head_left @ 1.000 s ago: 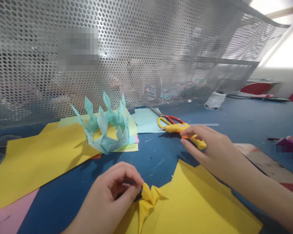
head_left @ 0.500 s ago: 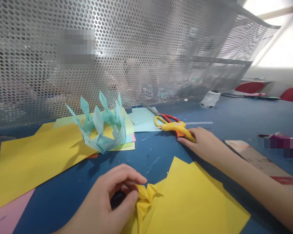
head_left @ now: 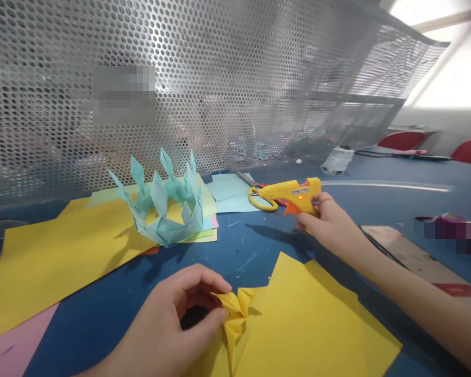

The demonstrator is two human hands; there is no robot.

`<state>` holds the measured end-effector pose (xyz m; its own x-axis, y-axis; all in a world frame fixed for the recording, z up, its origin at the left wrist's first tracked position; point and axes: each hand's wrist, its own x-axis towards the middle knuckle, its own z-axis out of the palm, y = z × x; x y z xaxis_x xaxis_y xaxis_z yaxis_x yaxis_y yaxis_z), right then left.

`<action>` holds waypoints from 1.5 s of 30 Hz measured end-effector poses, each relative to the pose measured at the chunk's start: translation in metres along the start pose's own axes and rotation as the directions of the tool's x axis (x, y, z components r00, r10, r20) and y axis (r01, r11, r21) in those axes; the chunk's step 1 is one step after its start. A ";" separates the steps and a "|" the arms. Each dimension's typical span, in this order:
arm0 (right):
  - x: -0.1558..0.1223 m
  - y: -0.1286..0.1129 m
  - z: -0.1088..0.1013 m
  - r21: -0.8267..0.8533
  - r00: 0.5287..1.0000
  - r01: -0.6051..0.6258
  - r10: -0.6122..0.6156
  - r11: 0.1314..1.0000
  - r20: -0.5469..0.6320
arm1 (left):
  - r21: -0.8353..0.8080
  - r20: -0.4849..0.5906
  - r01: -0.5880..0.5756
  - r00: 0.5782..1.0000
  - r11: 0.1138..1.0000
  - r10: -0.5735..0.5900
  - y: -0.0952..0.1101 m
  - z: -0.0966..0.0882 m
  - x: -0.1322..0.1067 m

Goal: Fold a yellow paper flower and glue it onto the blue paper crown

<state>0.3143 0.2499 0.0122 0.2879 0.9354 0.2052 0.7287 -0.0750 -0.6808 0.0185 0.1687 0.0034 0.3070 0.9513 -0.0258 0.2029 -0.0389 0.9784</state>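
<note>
My left hand (head_left: 180,319) pinches the gathered, crumpled corner of a yellow paper sheet (head_left: 298,324) lying near the front of the blue table (head_left: 251,246). My right hand (head_left: 329,225) grips a yellow glue gun (head_left: 292,192) by its handle and holds it above the table, nozzle pointing left, with its clear glue stick (head_left: 384,185) trailing off to the right. A folded teal paper crown (head_left: 160,201) stands further back on a stack of coloured sheets.
A perforated metal screen (head_left: 220,78) walls off the back of the table. Red-and-yellow scissors (head_left: 259,191) lie on a light blue sheet behind the glue gun. A large yellow sheet (head_left: 51,256) and a pink one (head_left: 15,345) lie left. A board (head_left: 416,262) lies right.
My right hand closed on the glue gun's handle and lifted it off the table. The left hand kept its pinch on the yellow paper corner.
</note>
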 end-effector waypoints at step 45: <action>-0.056 -0.044 -0.006 -0.181 0.859 0.491 -0.508 0.852 -0.062 | -0.296 -0.187 -0.096 0.982 0.951 0.041 -0.015 0.000 0.002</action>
<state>0.2701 0.1988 0.0354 -0.0839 0.8203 0.5658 0.8750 0.3323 -0.3520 0.0161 0.1716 -0.0118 0.1362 0.9893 0.0528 -0.1113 -0.0377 0.9931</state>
